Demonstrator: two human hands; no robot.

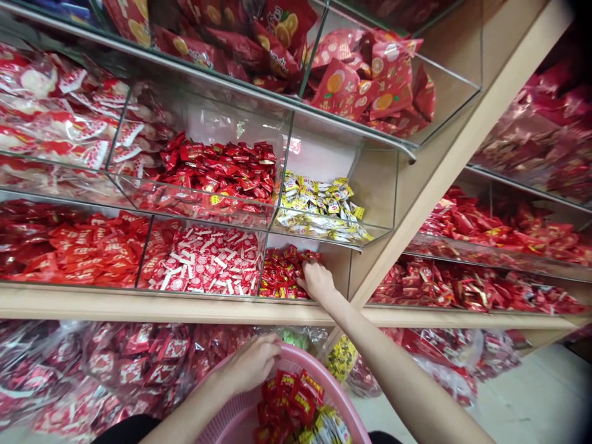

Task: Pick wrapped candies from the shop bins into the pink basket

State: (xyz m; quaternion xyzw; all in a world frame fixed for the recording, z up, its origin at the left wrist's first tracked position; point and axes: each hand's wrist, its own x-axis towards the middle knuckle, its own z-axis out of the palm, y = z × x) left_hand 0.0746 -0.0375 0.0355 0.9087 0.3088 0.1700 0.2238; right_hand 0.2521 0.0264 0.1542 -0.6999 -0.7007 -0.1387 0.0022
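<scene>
My left hand is closed over the near-left rim of a pink plastic basket. Inside the basket lie red-wrapped candies and some yellow-and-white wrapped candies. My right hand reaches into a clear-fronted bottom-row bin, its fingers curled down at the small red-and-yellow wrapped candies there. The fingertips are partly hidden, so what they hold, if anything, does not show.
Above that bin is one of yellow-and-white candies, beside red candies. Red-and-white candies fill the bin to the left. A slanted wooden post rises on the right. Bagged candies sit under the wooden shelf edge.
</scene>
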